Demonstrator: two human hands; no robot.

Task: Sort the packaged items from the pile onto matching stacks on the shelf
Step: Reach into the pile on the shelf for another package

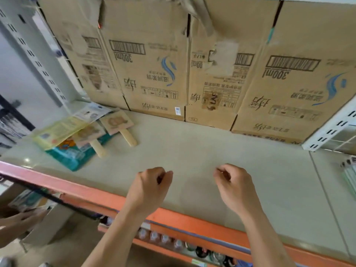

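Note:
A pile of packaged items lies at the left end of the beige shelf (pixel 192 151). It holds a yellow flat packet (pixel 57 131), a white-blue packet (pixel 91 111), a teal pack (pixel 72 154) underneath, and two paddle-shaped packs with wooden handles (pixel 117 122) (pixel 90 134). My left hand (pixel 152 185) hovers over the shelf's front middle with its fingers curled shut and nothing in it. My right hand (pixel 234 183) is beside it to the right, also curled shut and empty. Both hands are well to the right of the pile.
Upside-down cardboard boxes (pixel 154 74) line the back of the shelf. An orange rail (pixel 173 214) runs along the front edge, with small bottles (pixel 163 237) on the shelf below. Green-white packs (pixel 349 174) sit at far right. Another person's hand (pixel 21 218) holds an item at lower left.

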